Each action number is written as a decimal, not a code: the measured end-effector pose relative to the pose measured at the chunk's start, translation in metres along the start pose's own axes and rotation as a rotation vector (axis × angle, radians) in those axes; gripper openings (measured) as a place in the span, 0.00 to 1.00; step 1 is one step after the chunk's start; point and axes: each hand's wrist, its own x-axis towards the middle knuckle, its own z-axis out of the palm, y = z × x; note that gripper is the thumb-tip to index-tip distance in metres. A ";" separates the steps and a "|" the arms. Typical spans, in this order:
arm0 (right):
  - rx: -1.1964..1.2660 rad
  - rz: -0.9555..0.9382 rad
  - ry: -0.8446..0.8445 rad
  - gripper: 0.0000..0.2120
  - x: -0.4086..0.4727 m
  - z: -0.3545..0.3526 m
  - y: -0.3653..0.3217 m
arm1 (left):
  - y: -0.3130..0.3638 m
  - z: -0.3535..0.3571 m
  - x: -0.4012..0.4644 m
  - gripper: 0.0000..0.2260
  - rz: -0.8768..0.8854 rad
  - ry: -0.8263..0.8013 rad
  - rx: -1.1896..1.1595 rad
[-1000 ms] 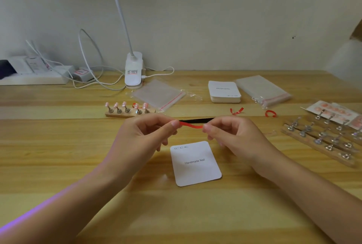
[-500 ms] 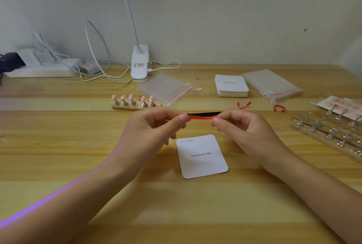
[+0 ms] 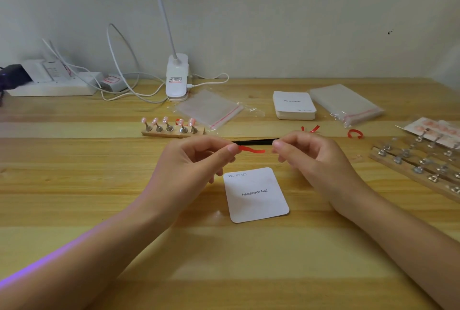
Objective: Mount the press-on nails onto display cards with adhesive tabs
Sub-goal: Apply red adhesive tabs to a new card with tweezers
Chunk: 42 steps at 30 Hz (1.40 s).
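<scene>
My left hand pinches the left end of a wavy red strip between thumb and forefinger, above the table. The strip's right end hangs free, just short of my right hand. That hand's fingers are curled, thumb and forefinger tips together, and nothing shows between them. A white display card printed "Handmade Nail" lies flat below both hands. Pink press-on nails stand on metal pegs in a small wooden holder behind my left hand.
A stack of cards and two clear bags lie further back. Red strip scraps lie at right beside wooden peg racks and a nail sheet. A lamp base, cables and a power strip line the wall. A thin black tool lies behind my hands.
The red strip was held taut between both hands. Now its right end is out of my right hand's fingers and the strip curls loosely from my left hand.
</scene>
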 end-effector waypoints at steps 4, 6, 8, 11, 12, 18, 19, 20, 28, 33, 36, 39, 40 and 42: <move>-0.061 0.007 -0.028 0.18 0.000 0.002 -0.001 | 0.001 0.002 0.000 0.09 0.019 -0.002 0.012; -0.083 0.009 -0.050 0.19 0.000 0.003 0.000 | 0.001 0.001 0.001 0.09 0.023 -0.004 0.010; -0.075 0.011 -0.062 0.16 0.000 0.004 0.000 | 0.001 0.000 0.002 0.09 0.029 -0.013 0.012; -0.054 0.021 -0.058 0.11 0.001 0.004 0.000 | 0.002 0.000 0.002 0.09 0.038 -0.027 0.011; -0.045 0.027 -0.055 0.09 0.001 0.004 0.001 | 0.001 0.000 0.002 0.09 0.039 -0.027 0.010; -0.047 0.030 -0.029 0.07 0.001 0.000 0.004 | -0.006 -0.002 0.002 0.07 0.043 0.023 0.147; -0.064 0.020 -0.042 0.08 0.000 0.000 0.003 | -0.008 -0.002 0.002 0.08 0.053 0.026 0.210; -0.091 0.005 -0.058 0.09 0.000 0.000 0.004 | -0.009 -0.002 0.001 0.09 0.057 0.027 0.278; -0.332 -0.067 -0.062 0.11 0.000 0.003 0.014 | -0.016 0.000 -0.001 0.11 0.059 -0.042 0.520; -0.420 -0.110 -0.078 0.08 -0.001 0.004 0.016 | -0.021 0.002 0.002 0.07 0.008 -0.078 0.667; -0.456 -0.124 -0.096 0.08 -0.001 0.004 0.018 | -0.023 0.002 0.004 0.07 -0.024 -0.095 0.698; -0.474 -0.137 -0.100 0.09 -0.001 0.004 0.019 | -0.023 0.002 0.005 0.07 -0.039 -0.102 0.721; -0.476 -0.141 -0.100 0.09 -0.001 0.004 0.020 | -0.024 0.002 0.005 0.07 -0.040 -0.101 0.736; -0.485 -0.149 -0.102 0.09 -0.001 0.005 0.020 | -0.024 0.003 0.005 0.07 -0.036 -0.097 0.763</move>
